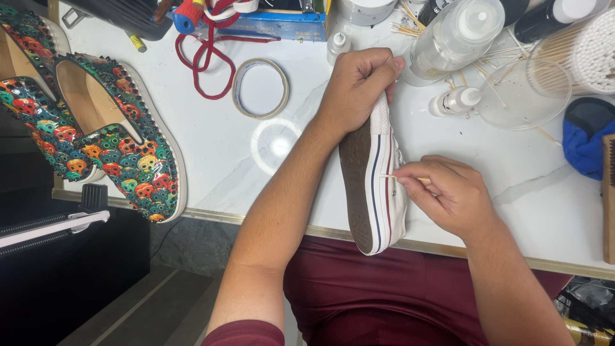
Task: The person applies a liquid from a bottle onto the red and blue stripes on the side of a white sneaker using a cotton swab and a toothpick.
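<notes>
A white canvas sneaker (378, 192) with a brown sole and red and blue stripes lies on its side over the front edge of the white marble table (211, 147). My left hand (355, 86) grips the sneaker's far end. My right hand (448, 192) pinches a thin wooden swab stick (392, 176), its tip touching the sneaker's white side wall.
Two multicoloured studded shoes (122, 147) sit at the table's left. A tape roll (260, 88), red laces (205, 57), small dropper bottles (455, 100), a clear bottle (451, 38), a clear dish (522, 96), a cotton swab container (586, 48) and a blue cloth (586, 138) crowd the back and right.
</notes>
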